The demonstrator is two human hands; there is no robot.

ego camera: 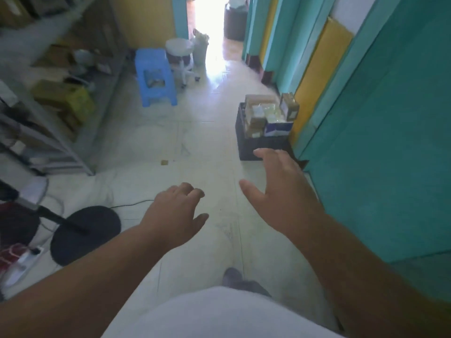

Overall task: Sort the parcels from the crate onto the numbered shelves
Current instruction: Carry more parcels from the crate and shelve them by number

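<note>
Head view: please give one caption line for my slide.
Both empty hands, left and right, reach toward the black crate of parcels beside the teal wall.

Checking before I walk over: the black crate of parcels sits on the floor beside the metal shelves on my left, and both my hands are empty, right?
Not quite. The head view shows the black crate of parcels against the teal wall on your right.
</note>
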